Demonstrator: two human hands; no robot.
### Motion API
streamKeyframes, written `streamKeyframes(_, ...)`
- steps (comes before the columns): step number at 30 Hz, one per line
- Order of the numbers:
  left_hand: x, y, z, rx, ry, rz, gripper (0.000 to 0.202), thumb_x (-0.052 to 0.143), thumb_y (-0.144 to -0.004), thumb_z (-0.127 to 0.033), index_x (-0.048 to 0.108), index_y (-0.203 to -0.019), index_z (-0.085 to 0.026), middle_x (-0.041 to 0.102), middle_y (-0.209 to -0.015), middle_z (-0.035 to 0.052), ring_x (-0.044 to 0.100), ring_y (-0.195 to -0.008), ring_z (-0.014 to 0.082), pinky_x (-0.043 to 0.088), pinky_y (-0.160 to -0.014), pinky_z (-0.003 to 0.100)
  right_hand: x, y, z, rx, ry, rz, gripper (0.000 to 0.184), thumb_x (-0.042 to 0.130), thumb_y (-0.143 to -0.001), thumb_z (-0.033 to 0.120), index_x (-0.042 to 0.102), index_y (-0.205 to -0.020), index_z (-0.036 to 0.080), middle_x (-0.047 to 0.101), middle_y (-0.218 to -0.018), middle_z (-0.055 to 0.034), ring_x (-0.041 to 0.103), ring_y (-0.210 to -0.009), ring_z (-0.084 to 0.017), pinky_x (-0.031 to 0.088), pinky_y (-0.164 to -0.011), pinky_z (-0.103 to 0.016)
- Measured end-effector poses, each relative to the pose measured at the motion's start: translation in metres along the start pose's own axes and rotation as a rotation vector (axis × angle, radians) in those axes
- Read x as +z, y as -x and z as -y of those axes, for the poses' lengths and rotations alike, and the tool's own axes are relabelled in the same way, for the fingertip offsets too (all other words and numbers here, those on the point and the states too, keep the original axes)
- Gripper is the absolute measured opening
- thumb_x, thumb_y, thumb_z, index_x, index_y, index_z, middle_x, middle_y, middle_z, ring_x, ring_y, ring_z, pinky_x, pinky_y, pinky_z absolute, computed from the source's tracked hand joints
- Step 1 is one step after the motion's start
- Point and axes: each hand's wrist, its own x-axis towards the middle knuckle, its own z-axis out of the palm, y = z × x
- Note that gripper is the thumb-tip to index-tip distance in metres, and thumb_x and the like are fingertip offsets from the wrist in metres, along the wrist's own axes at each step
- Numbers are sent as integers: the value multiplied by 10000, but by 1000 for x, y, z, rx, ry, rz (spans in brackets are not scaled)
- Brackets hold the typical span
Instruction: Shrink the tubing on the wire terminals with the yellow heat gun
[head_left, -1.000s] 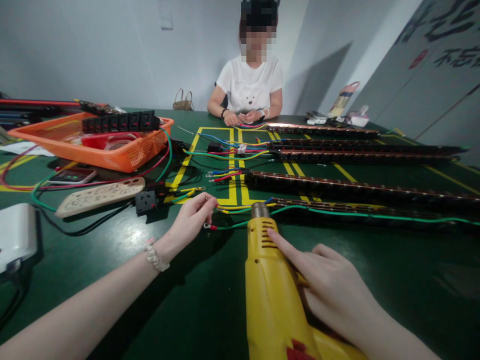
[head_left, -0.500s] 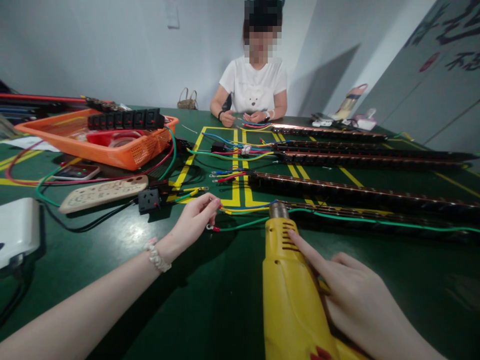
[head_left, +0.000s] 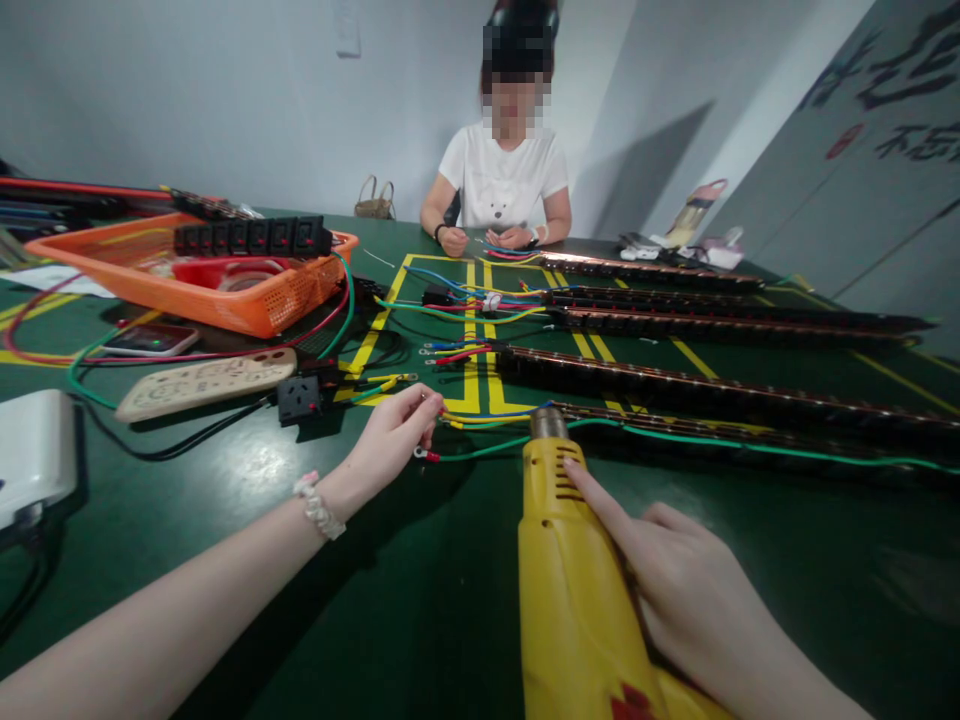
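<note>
My right hand (head_left: 682, 565) is wrapped round a yellow heat gun (head_left: 574, 560), its index finger stretched along the vents. The gun's metal nozzle (head_left: 550, 422) points away from me, by the blue and yellow wires. My left hand (head_left: 401, 420) is closed in a pinch on the ends of these wires (head_left: 487, 415); the tips are hidden by the fingers. Just below it, a green wire (head_left: 495, 449) ends in a ring terminal with a red sleeve (head_left: 429, 456). The wires run right to a long dark strip (head_left: 697, 430) with copper-coloured bars.
More long strips (head_left: 705, 385) with wire ends lie beyond. At left are an orange basket (head_left: 277, 300) with a black socket row (head_left: 251, 238), a beige power strip (head_left: 210, 385), a black socket (head_left: 300, 398) and a white device (head_left: 34, 455). Opposite sits a person in a white shirt (head_left: 517, 180).
The heat gun and my right hand have shifted slightly left. My left hand stays almost in place on the wires.
</note>
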Motion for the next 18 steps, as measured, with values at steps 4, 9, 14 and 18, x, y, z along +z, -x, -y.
streamKeyframes(4, 0, -1, 3, 23, 12, -3, 264, 462, -886, -398, 496, -755, -171, 461, -544, -51, 461, -493, 82, 371, -496, 192, 3, -12, 12, -47, 11, 6, 793, 362, -720, 1, 136, -1465, 155, 605, -602, 24, 468, -496, -167, 343, -534, -286)
streamKeyframes(9, 0, -1, 6, 36, 24, -2, 254, 451, -889, -408, 500, -789, -179, 451, -530, -55, 446, -473, 88, 357, -476, 199, 5, -36, 34, -103, -13, 87, 798, 376, -690, -2, 162, -1446, 136, 608, -631, 18, 476, -510, -159, 340, -596, -301)
streamKeyframes(14, 0, -2, 5, 15, 30, -19, 250, 468, -872, -408, 524, -795, -178, 458, -581, -47, 440, -499, 92, 337, -471, 203, 8, -55, 52, -107, -104, 165, 741, 431, -692, 22, 273, -1407, 136, 648, -753, -12, 534, -594, -154, 325, -650, -315)
streamKeyframes(18, -1, -3, 5, 38, -41, -62, 245, 481, -863, -391, 557, -792, -169, 525, -658, -22, 468, -583, 108, 337, -511, 210, 8, -59, 57, -86, -188, 198, 671, 456, -715, 19, 328, -1357, 163, 667, -937, -44, 589, -726, -167, 321, -686, -326)
